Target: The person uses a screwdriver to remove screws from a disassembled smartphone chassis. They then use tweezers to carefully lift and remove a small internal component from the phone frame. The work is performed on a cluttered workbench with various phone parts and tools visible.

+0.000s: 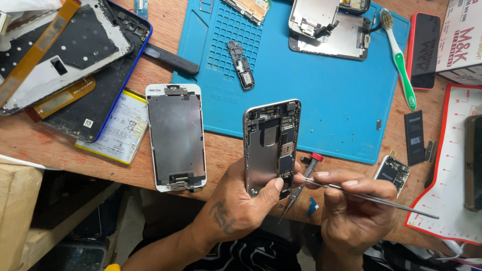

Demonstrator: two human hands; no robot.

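Note:
My left hand (241, 198) grips an opened phone body (271, 145) by its lower end, upright above the table's front edge, with its metal plate and small boards showing. My right hand (351, 211) pinches metal tweezers (371, 196) whose tips reach the phone's lower right edge near my left thumb. A small red-capped screwdriver (305, 178) lies slanted just under the tweezers. Whether the tweezer tips grip a part is too small to tell.
A detached white-framed screen (176, 136) lies face down left of the phone. A blue work mat (321, 95) holds a small black part (241, 64) and phone assemblies (329, 27). A toothbrush (399, 55), batteries (414, 136), a red phone (424, 47) and stacked phone backs (75, 65) surround it.

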